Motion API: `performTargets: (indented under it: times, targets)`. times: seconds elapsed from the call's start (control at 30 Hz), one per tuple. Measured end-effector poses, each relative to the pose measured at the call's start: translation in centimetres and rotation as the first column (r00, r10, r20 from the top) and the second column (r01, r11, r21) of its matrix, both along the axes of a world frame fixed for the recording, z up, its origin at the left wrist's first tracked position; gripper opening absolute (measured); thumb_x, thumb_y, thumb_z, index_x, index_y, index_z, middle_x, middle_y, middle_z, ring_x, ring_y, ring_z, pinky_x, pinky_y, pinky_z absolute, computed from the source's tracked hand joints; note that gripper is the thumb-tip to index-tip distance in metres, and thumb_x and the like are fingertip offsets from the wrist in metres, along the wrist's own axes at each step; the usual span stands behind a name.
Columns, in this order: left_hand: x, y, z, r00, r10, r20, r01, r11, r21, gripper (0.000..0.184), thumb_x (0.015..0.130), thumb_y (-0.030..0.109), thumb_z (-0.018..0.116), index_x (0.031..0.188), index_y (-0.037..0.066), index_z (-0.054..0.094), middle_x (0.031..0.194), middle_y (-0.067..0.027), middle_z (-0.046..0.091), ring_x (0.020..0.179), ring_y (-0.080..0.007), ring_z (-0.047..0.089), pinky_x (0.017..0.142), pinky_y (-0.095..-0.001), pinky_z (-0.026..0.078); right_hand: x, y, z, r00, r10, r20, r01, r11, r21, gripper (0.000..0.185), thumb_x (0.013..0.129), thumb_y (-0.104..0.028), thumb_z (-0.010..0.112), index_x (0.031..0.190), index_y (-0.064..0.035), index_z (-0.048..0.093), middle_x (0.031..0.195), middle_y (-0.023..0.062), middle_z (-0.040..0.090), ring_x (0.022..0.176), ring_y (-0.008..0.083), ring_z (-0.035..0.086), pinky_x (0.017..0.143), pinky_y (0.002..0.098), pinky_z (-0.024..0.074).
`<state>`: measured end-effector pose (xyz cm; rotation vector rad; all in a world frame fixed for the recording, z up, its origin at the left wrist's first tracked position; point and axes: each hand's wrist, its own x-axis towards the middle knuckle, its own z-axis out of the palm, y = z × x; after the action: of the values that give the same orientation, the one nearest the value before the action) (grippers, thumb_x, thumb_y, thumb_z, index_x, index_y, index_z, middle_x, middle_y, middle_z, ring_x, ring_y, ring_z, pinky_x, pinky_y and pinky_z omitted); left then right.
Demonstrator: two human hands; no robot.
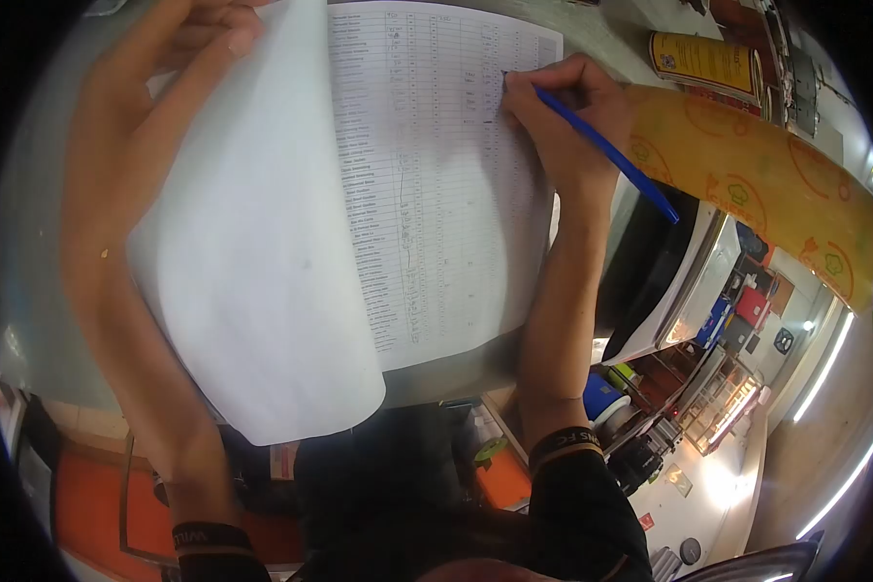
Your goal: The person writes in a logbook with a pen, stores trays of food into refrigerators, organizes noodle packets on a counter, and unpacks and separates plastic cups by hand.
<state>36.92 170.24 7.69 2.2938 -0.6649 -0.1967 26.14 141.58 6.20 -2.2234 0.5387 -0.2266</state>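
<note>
A printed sheet (436, 194) with a table of rows and handwritten entries lies on the grey surface. Over its left part bends a blank white page (252, 252), its lower end curling past the table edge. My left hand (179, 68) is at the page's upper left, closed, with thumb and curled fingers at its edge; the fingertips are partly cut off by the frame. In my right hand (572, 112) is a blue pen (611, 150), its tip at the right-hand columns of the printed sheet.
Right of the papers lies yellow sheeting (737, 175) with printed logos. A yellow tin (705, 64) stands at the upper right. Close to my right forearm is a black and white device (655, 272). Orange panels (92, 495) show below the table edge.
</note>
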Motion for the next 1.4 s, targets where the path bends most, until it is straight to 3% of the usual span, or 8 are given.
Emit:
performTargets:
  times: [0.27,0.5,0.7,1.0,1.1,1.2,1.3,1.4]
  targets:
    - [0.2,0.1,0.1,0.999,-0.028,-0.035,0.026,0.998,-0.054,0.026,0.094,0.025,0.063,0.116,0.011,0.067,0.100,-0.0021,0.068,0.100,-0.0154,0.062,0.097,-0.0308,0.044,-0.1,-0.6,-0.5,0.999,0.034,0.032,-0.034,0.999,0.012,0.014,0.079,0.002,0.073,0.079,0.0012,0.060,0.072,0.0102,0.067,0.062,0.0113,0.064,0.060,0.0222,0.0527]
    - [0.4,0.0,-0.2,0.999,-0.029,0.034,0.029,1.000,0.002,0.027,0.093,0.026,0.064,0.116,0.012,0.067,0.101,-0.0022,0.068,0.100,-0.0156,0.062,0.097,-0.0309,0.044,0.0,-0.8,-0.3,1.000,0.023,-0.011,-0.023,0.999,0.026,0.014,0.080,0.003,0.072,0.078,0.0000,0.058,0.072,0.0106,0.068,0.062,0.0109,0.063,0.060,0.0222,0.0526]
    - [0.0,-0.2,-0.2,1.000,-0.009,0.030,0.008,1.000,0.031,0.026,0.094,0.025,0.064,0.116,0.012,0.067,0.101,-0.0021,0.068,0.100,-0.0157,0.062,0.096,-0.0298,0.044,-0.1,-0.8,-0.7,0.998,0.025,0.056,-0.026,0.999,0.022,0.015,0.079,0.004,0.071,0.077,-0.0001,0.057,0.070,0.0103,0.067,0.060,0.0105,0.062,0.059,0.0221,0.0514]
    - [0.0,-0.1,0.0,0.999,-0.015,-0.031,0.013,0.998,-0.068,0.026,0.093,0.023,0.064,0.116,0.011,0.067,0.100,-0.0027,0.068,0.097,-0.0154,0.062,0.094,-0.0295,0.045,-0.1,-0.7,-0.2,0.999,0.034,0.003,-0.034,0.999,-0.023,0.014,0.079,0.005,0.070,0.077,0.0000,0.057,0.070,0.0105,0.067,0.060,0.0108,0.061,0.059,0.0223,0.0510]
    - [0.2,0.0,0.0,0.998,-0.047,-0.027,0.045,0.995,-0.085,0.025,0.093,0.021,0.063,0.115,0.009,0.066,0.100,-0.0034,0.067,0.097,-0.0151,0.062,0.094,-0.0291,0.045,-0.2,-0.6,-0.5,0.999,0.007,0.039,-0.010,0.996,0.089,0.014,0.079,0.004,0.070,0.077,0.0001,0.056,0.069,0.0102,0.066,0.060,0.0110,0.062,0.058,0.0231,0.0512]
    - [0.3,-0.2,0.0,0.998,-0.050,-0.025,0.047,0.995,-0.092,0.025,0.094,0.020,0.063,0.115,0.008,0.066,0.100,-0.0038,0.067,0.097,-0.0149,0.062,0.093,-0.0287,0.045,-0.1,-0.7,-0.4,0.999,0.038,0.037,-0.039,0.999,0.027,0.015,0.081,0.004,0.070,0.079,0.0001,0.056,0.069,0.0097,0.066,0.060,0.0120,0.062,0.059,0.0238,0.0515]
    - [0.1,-0.5,0.6,0.995,-0.059,-0.075,0.049,0.990,-0.130,0.023,0.094,0.017,0.063,0.115,0.007,0.066,0.100,-0.0042,0.067,0.097,-0.0149,0.062,0.093,-0.0285,0.045,-0.4,-1.8,-0.6,0.995,-0.048,0.083,0.029,0.976,0.217,0.014,0.083,0.004,0.070,0.082,-0.0006,0.057,0.075,0.0104,0.066,0.065,0.0135,0.063,0.062,0.0231,0.0516]
    - [0.4,-0.3,0.3,0.992,-0.116,-0.046,0.104,0.973,-0.204,0.022,0.094,0.012,0.062,0.115,0.006,0.065,0.102,-0.0049,0.068,0.097,-0.0153,0.063,0.092,-0.0286,0.046,-0.9,-2.7,0.5,0.965,-0.028,0.261,-0.098,0.883,0.458,0.014,0.084,0.005,0.070,0.086,-0.0009,0.057,0.084,0.0103,0.065,0.074,0.0153,0.065,0.069,0.0248,0.0535]
